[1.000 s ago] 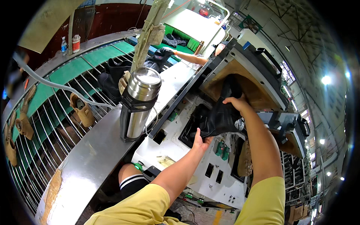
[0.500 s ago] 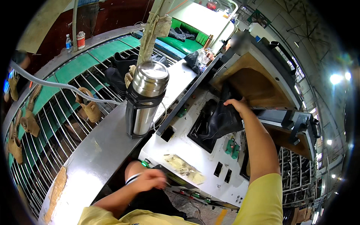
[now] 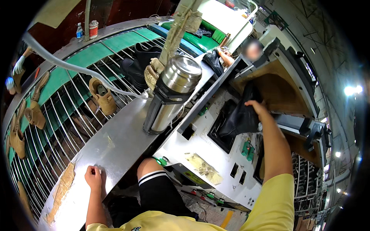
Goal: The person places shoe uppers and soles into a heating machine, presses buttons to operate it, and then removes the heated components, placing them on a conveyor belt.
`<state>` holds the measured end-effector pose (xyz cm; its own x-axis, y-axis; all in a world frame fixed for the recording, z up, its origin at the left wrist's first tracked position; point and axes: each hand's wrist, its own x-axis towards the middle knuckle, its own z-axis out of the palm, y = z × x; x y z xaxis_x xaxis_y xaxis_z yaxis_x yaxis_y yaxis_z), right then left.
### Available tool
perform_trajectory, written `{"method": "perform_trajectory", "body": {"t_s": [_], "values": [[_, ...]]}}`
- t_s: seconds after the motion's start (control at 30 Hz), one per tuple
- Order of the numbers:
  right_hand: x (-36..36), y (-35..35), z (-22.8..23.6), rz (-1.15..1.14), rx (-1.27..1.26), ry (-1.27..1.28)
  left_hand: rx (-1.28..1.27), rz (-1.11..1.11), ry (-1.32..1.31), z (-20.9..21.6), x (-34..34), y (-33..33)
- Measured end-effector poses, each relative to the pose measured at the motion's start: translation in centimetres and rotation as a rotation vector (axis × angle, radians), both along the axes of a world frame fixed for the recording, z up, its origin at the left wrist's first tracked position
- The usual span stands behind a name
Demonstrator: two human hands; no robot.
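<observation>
My right hand [image 3: 256, 109] grips a black boot [image 3: 239, 120] by its upper, fingers partly hidden behind it. The boot is tilted over a dark rectangular opening [image 3: 220, 144] in the white machine top [image 3: 181, 148], under a raised lid [image 3: 283, 86] with a brown hollow inside. Over on the left, my left hand [image 3: 93, 178] is closed in a loose fist above the bare metal ledge [image 3: 127, 148]; I see nothing in it. A steel flask [image 3: 169, 104] in a black carrier stands at the ledge's far right edge.
Brown shoes [image 3: 103, 96] and black boots [image 3: 135, 67] sit on a metal-rod rack [image 3: 73, 107] over a green surface. A grey hose [image 3: 81, 71] crosses above it. A second lid [image 3: 304, 140] is raised at right. Other people's hands [image 3: 225, 57] show behind the machine and at far left.
My left hand has moved left, from above my knee to over the metal ledge. The right hand keeps its hold on the boot, which has barely moved over the machine. The view has shifted.
</observation>
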<state>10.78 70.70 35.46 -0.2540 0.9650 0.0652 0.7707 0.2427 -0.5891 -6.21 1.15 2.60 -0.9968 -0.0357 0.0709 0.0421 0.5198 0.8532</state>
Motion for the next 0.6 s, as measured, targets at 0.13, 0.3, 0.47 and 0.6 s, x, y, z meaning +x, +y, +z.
{"method": "perform_trajectory", "body": {"t_s": [0.13, 0.3, 0.47, 0.6], "values": [[-1.5, -2.8, -3.9, -0.084, -0.237, -0.022, 0.069, 0.005, -0.013, -0.5, -0.1, -0.5], [-2.5, -5.2, -4.7, -0.234, -0.311, -0.176, 0.069, 0.013, 0.008, -0.8, -0.3, -0.6], [-1.9, -5.3, -5.7, -0.256, -0.349, -0.077, 0.093, 0.032, -0.008, -0.6, -0.3, -0.7], [0.0, -2.1, -7.8, -0.171, -0.25, -0.135, 0.093, 0.026, 0.025, -0.8, -0.5, -0.2]]}}
